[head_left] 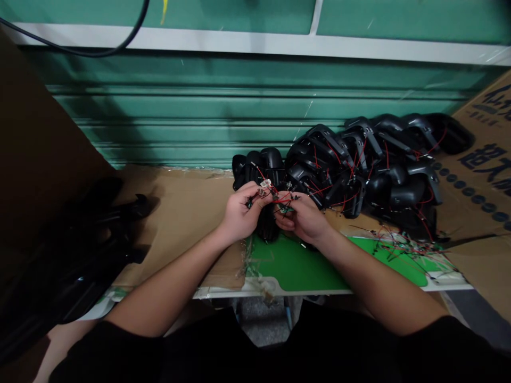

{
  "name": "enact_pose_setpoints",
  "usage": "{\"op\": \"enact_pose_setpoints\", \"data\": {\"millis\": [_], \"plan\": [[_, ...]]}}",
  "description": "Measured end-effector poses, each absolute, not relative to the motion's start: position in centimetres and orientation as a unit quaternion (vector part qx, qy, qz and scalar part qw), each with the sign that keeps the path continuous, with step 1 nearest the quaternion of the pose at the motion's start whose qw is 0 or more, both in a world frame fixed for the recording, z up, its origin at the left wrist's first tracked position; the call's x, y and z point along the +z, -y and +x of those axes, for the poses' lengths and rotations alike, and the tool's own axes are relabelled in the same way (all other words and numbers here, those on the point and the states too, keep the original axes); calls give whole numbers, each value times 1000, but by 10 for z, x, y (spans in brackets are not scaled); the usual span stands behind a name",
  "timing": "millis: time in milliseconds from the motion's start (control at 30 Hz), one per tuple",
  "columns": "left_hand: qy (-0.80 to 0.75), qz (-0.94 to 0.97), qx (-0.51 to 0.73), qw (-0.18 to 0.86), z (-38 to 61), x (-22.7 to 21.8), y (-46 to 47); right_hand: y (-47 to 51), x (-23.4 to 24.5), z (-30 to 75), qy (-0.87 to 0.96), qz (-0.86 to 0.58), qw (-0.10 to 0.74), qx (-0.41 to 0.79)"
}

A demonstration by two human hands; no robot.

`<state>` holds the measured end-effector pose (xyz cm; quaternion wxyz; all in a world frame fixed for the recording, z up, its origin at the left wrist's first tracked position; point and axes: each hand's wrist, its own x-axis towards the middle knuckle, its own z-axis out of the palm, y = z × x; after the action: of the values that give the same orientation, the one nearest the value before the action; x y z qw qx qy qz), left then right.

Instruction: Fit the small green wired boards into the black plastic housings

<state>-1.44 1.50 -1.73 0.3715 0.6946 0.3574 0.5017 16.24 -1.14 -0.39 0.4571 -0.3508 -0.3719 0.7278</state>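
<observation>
My left hand (240, 211) and my right hand (302, 217) meet over the near middle of the bench, both with fingers pinched closed. Between them they hold a small wire assembly (275, 197): red and black leads with tiny circuit boards at the ends. A black plastic part (266, 226) sits just under and between my hands; whether either hand grips it is hidden. Directly behind my hands lies a pile of black plastic housings (359, 165) with red wires running through them.
A green mat (295, 263) covers the bench front, with loose red and black wires (399, 247) on its right. Brown cardboard (179, 213) covers the left. Dark black parts (80, 250) are heaped at far left. A printed carton (483, 159) stands at right, a green wall behind.
</observation>
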Motion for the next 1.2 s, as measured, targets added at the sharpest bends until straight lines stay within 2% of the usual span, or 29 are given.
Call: {"op": "enact_pose_setpoints", "data": {"millis": [233, 433, 533, 633, 767, 867, 967, 1067, 1133, 1200], "plan": [[-302, 743, 529, 277, -15, -21, -17, 10, -4, 165, 385, -362, 428, 733], [-284, 748, 542, 257, -15, -18, -13, 9, -4, 163, 385, -391, 492, 676], [-324, 699, 545, 330, -15, -16, -11, 6, -7, 162, 382, -403, 525, 645], [-376, 592, 545, 459, -16, -14, -14, 3, -8, 165, 393, -412, 539, 621], [-318, 466, 546, 619, -18, -6, -20, 0, -6, 168, 416, -448, 571, 548], [-281, 426, 543, 666, -23, 6, -23, 1, 0, 169, 432, -458, 580, 517], [-318, 410, 573, 634, -34, 14, -32, 3, 4, 171, 456, -449, 574, 511], [-411, 406, 634, 515, -53, 10, -54, 5, 4, 172, 491, -430, 554, 516], [-508, 407, 631, 422, -70, 1, -72, 5, 2, 173, 502, -419, 541, 528], [-606, 423, 572, 356, -87, -13, -89, 6, 0, 174, 504, -416, 534, 537]]}}
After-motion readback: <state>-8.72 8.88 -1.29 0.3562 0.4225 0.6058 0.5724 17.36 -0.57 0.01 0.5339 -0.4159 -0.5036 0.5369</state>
